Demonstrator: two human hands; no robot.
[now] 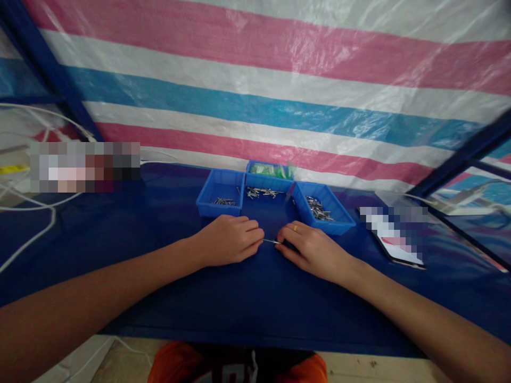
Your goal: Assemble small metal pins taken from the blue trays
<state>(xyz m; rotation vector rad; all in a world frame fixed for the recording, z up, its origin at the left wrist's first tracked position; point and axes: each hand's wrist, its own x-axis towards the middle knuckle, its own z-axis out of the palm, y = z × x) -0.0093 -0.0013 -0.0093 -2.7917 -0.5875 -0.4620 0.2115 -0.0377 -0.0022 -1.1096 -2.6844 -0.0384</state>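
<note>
Between my two hands runs a blind rivet (270, 241), a thin silver pin with a small collar. My left hand (235, 239) is closed, its fingertips pinching the pin's left end. On the other end, the thumb and forefinger of my right hand (309, 247) close near the collar; something dark under those fingers is too hidden to name. Just beyond my left hand stands a blue bin (203, 206) with some rivets (224, 202) in it. Behind my right hand, another blue bin (341, 227) holds a larger heap of rivets (319, 208).
A third blue bin (269, 182) at the back contains green and clear plastic packets (271, 170). Loose rivets (261, 192) lie before it on the dark blue table (247, 303). A phone (399, 247) rests at right. White cables (50, 229) run at left; striped sheeting (255, 101) hangs behind.
</note>
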